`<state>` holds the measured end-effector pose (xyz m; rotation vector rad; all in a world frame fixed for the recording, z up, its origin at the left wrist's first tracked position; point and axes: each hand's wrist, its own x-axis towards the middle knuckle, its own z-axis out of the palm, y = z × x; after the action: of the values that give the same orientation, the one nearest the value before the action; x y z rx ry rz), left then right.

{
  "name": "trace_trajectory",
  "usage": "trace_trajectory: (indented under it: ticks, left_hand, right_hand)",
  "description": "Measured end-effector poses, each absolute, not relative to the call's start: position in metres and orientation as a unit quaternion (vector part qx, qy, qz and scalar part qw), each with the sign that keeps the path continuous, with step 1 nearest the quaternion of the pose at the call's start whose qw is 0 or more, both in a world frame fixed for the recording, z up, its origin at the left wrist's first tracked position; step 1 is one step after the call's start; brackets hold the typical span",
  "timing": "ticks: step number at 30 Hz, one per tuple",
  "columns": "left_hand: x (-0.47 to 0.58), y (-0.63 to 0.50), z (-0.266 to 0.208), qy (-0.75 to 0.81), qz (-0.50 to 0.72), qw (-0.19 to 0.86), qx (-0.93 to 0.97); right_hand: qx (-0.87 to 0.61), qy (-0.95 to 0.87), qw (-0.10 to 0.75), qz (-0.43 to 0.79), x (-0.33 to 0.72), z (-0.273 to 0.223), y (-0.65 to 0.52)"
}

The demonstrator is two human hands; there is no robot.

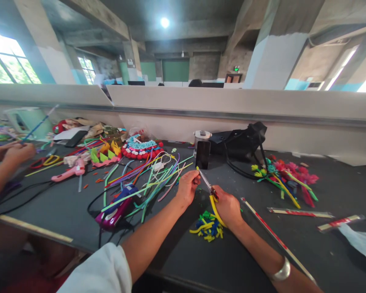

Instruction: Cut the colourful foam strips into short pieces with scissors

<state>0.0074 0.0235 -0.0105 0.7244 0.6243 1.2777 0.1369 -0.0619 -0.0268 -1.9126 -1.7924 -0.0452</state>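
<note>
Right hand (229,206), fingers curled, gripping metal scissors (205,181); left hand (188,187) pinching small yellow piece (197,168); short blue-green-yellow fuzzy cuttings (210,228) lying heaped; long pastel stems (152,186) lying uncut.

This looks like a craft workshop inside a raw concrete building: heavy grey ceiling beams (97,18), a square half-painted pillar (271,61), and a long black desk (317,244) against low white partition panels (232,99), carrying a pink plastic glue gun (68,174) and snipped yellow, blue and green pieces (209,228).
</note>
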Motion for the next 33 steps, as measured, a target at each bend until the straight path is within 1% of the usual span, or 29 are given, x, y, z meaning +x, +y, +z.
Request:
trace_trajectory:
  ticks: [3, 5, 8, 11, 14, 16, 20, 25, 33]
  left_hand:
    - [0.008, 0.023, -0.014, 0.285, 0.56, 0.688, 0.362]
    - [0.009, 0.022, -0.016, 0.301, 0.539, 0.68, 0.395]
    - [0.01, 0.018, -0.018, 0.325, 0.487, 0.665, 0.463]
    - [0.013, 0.012, -0.02, 0.332, 0.406, 0.646, 0.555]
    - [0.015, 0.006, -0.025, 0.339, 0.338, 0.619, 0.622]
    - [0.017, 0.005, -0.029, 0.339, 0.32, 0.605, 0.645]
    - [0.018, 0.005, -0.033, 0.348, 0.325, 0.583, 0.659]
    - [0.018, 0.004, -0.028, 0.362, 0.324, 0.569, 0.663]
    - [0.01, 0.01, -0.018, 0.355, 0.311, 0.63, 0.617]
  right_hand:
    - [-0.708, -0.652, 0.271, -0.022, 0.141, -0.028, -0.06]
    - [-0.708, -0.64, 0.298, -0.019, 0.144, -0.029, -0.058]
    - [-0.689, -0.626, 0.365, -0.003, 0.148, -0.029, -0.055]
    - [-0.654, -0.617, 0.437, 0.023, 0.15, -0.028, -0.053]
    - [-0.623, -0.612, 0.484, 0.047, 0.151, -0.029, -0.051]
    - [-0.607, -0.618, 0.496, 0.058, 0.153, -0.03, -0.05]
    - [-0.606, -0.618, 0.497, 0.061, 0.154, -0.033, -0.049]
    - [-0.598, -0.619, 0.504, 0.075, 0.155, -0.034, -0.048]
    - [-0.553, -0.606, 0.555, 0.134, 0.149, -0.031, -0.049]
